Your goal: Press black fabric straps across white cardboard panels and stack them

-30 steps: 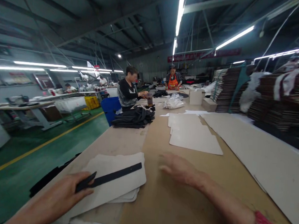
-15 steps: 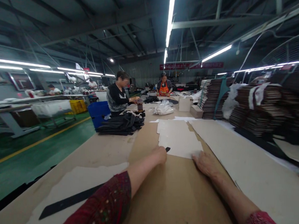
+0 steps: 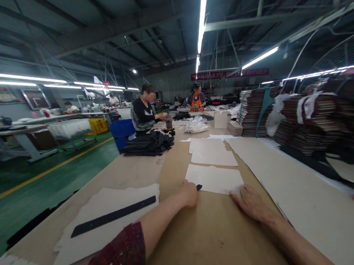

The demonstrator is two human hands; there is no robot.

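Observation:
A pale card (image 3: 214,179) lies on the brown table covering (image 3: 194,238). My left hand (image 3: 190,193) is closed at the card's near left corner, and a short black piece (image 3: 199,187) sticks out of it. At the near right corner my right hand (image 3: 251,202) has its fingers spread, the fingertips touching the card's edge. Beyond this card lie more pale cards (image 3: 213,153), partly overlapping. To the left, a long black strip (image 3: 115,216) rests on a stack of pale sheets (image 3: 99,199).
Black pieces (image 3: 148,143) are heaped at the table's far left, near a blue bin (image 3: 122,132) and a person (image 3: 143,112). Another person in an orange apron (image 3: 197,101) stands farther back. Long pale board (image 3: 305,202) covers the right side; tall stacks (image 3: 254,113) stand behind.
Both hands have moved slightly nearer with the front card, leaving a gap between it and the cards behind. The view has shifted, showing more of the left sheets and strip.

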